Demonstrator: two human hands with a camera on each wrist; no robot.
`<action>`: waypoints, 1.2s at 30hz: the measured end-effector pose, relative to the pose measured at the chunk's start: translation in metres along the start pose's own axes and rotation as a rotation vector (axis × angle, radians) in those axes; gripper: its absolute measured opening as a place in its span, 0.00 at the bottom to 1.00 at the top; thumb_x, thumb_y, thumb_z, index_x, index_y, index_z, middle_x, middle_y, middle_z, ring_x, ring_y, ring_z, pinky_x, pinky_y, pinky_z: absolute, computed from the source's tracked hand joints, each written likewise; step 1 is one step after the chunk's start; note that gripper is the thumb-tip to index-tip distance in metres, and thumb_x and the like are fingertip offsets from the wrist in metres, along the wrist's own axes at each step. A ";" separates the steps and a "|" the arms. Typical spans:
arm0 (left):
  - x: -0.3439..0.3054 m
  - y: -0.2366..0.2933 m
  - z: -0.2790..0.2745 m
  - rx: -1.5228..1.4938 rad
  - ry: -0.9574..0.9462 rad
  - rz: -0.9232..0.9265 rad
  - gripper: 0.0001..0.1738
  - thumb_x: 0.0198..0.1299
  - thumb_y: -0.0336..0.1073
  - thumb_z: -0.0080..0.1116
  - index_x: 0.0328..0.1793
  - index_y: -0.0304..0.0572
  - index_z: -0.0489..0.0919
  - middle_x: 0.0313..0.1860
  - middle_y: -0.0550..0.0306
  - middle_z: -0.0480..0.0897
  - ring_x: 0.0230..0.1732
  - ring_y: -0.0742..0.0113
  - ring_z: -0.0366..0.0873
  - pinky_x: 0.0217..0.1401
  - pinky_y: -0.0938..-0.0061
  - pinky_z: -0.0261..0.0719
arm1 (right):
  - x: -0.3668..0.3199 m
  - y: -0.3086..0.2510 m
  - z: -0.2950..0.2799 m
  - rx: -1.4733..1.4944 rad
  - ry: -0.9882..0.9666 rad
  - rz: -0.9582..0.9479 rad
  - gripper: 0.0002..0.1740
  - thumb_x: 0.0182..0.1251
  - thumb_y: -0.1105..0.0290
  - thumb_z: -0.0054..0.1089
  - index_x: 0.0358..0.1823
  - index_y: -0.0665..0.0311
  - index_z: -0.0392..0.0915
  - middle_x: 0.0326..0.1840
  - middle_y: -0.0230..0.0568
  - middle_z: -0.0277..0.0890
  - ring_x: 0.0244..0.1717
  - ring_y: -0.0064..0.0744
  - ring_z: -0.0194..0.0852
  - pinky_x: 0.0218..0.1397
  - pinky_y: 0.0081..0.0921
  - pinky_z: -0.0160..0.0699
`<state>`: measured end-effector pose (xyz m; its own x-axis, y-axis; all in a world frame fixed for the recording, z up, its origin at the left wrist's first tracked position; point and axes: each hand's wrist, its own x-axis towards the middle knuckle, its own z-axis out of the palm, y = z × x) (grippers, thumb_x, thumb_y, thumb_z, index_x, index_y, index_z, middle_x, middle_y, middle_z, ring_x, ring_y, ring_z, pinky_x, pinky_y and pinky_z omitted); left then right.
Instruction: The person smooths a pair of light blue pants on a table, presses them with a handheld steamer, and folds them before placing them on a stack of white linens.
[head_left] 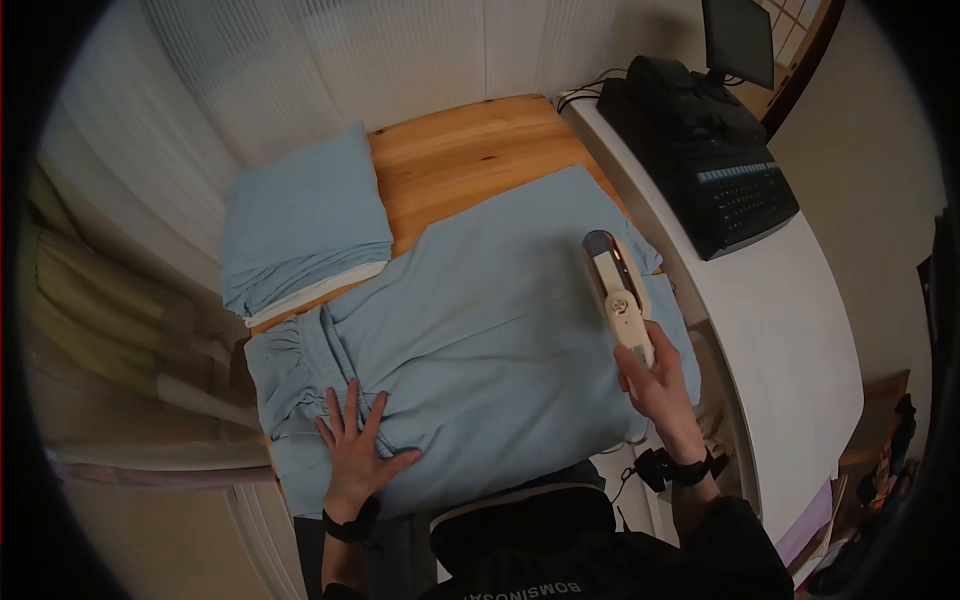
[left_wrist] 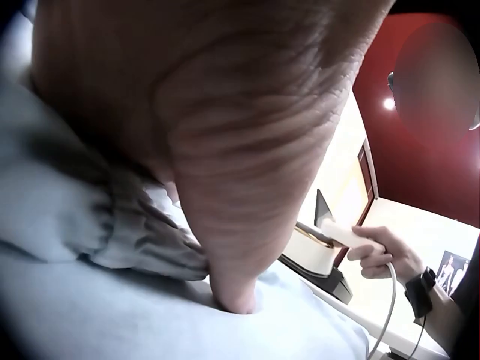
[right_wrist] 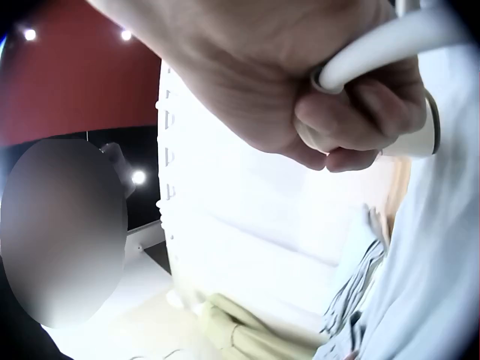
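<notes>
A light blue garment (head_left: pixel 480 330) with a gathered elastic waistband (head_left: pixel 335 350) lies spread over a wooden board. My left hand (head_left: pixel 355 455) rests on it beside the waistband, fingers spread and straight; in the left wrist view the thumb presses into the cloth. Fingers of my right hand (head_left: pixel 660 390) curl round the handle of a cream handheld garment steamer (head_left: pixel 622 305). Its head points away from me, over the right part of the garment. A white cord (right_wrist: pixel 390 45) leaves the handle end in the right wrist view.
A folded blue stack of cloth (head_left: pixel 305 215) sits at the board's (head_left: pixel 480 150) far left. Along the right runs a white counter (head_left: pixel 790 310) bearing a black keyboard machine (head_left: pixel 735 190) and a screen (head_left: pixel 740 40). Sheer curtains (head_left: pixel 150 180) hang on the left.
</notes>
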<state>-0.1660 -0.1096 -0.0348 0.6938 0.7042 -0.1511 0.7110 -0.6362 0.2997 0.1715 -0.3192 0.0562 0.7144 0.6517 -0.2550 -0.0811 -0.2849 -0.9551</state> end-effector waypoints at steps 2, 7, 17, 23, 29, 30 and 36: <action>-0.004 0.001 0.000 0.005 -0.011 0.005 0.62 0.41 0.74 0.74 0.82 0.62 0.66 0.89 0.50 0.42 0.86 0.30 0.27 0.73 0.13 0.34 | 0.004 -0.011 0.036 0.050 -0.241 -0.009 0.21 0.73 0.61 0.64 0.60 0.65 0.73 0.29 0.29 0.71 0.26 0.15 0.66 0.27 0.19 0.64; -0.008 0.002 -0.002 0.012 -0.039 -0.036 0.64 0.39 0.72 0.76 0.84 0.64 0.63 0.89 0.50 0.40 0.87 0.30 0.26 0.74 0.14 0.31 | 0.033 -0.005 0.128 0.257 -0.847 0.250 0.20 0.76 0.54 0.60 0.60 0.59 0.77 0.25 0.24 0.70 0.18 0.10 0.53 0.20 0.16 0.47; -0.015 -0.022 0.002 -0.026 -0.040 -0.035 0.66 0.38 0.74 0.75 0.84 0.60 0.62 0.89 0.48 0.41 0.86 0.29 0.25 0.75 0.16 0.28 | 0.106 0.005 -0.003 0.151 -0.249 0.166 0.19 0.76 0.55 0.59 0.54 0.63 0.76 0.23 0.26 0.68 0.14 0.11 0.48 0.17 0.18 0.44; -0.013 -0.020 0.006 -0.015 -0.007 -0.034 0.66 0.38 0.74 0.75 0.85 0.61 0.62 0.90 0.47 0.40 0.87 0.29 0.26 0.75 0.16 0.27 | 0.088 -0.015 -0.047 -0.015 0.099 0.072 0.19 0.77 0.55 0.57 0.56 0.62 0.74 0.22 0.24 0.65 0.14 0.11 0.46 0.16 0.15 0.44; -0.009 -0.008 -0.008 -0.007 -0.075 -0.081 0.69 0.35 0.73 0.76 0.86 0.62 0.60 0.90 0.48 0.40 0.87 0.31 0.27 0.77 0.19 0.29 | -0.056 0.011 -0.046 0.233 -0.190 0.231 0.17 0.76 0.66 0.60 0.62 0.64 0.76 0.25 0.25 0.70 0.21 0.12 0.67 0.16 0.14 0.51; -0.008 -0.008 -0.009 -0.003 -0.083 -0.085 0.69 0.35 0.73 0.76 0.86 0.62 0.60 0.90 0.49 0.40 0.87 0.31 0.27 0.77 0.19 0.29 | -0.071 0.024 -0.050 0.271 -0.204 0.281 0.17 0.76 0.67 0.60 0.62 0.65 0.76 0.27 0.26 0.71 0.22 0.12 0.67 0.17 0.14 0.53; -0.001 -0.007 -0.014 -0.013 -0.115 -0.091 0.72 0.31 0.73 0.78 0.86 0.62 0.59 0.90 0.50 0.41 0.87 0.31 0.26 0.77 0.19 0.30 | -0.079 0.053 -0.073 0.181 -0.015 0.238 0.19 0.73 0.64 0.63 0.61 0.63 0.78 0.28 0.25 0.71 0.24 0.13 0.68 0.22 0.14 0.53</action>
<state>-0.1735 -0.1015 -0.0234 0.6358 0.7173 -0.2848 0.7703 -0.5669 0.2919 0.1618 -0.4374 0.0369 0.6504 0.5917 -0.4763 -0.3686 -0.3024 -0.8790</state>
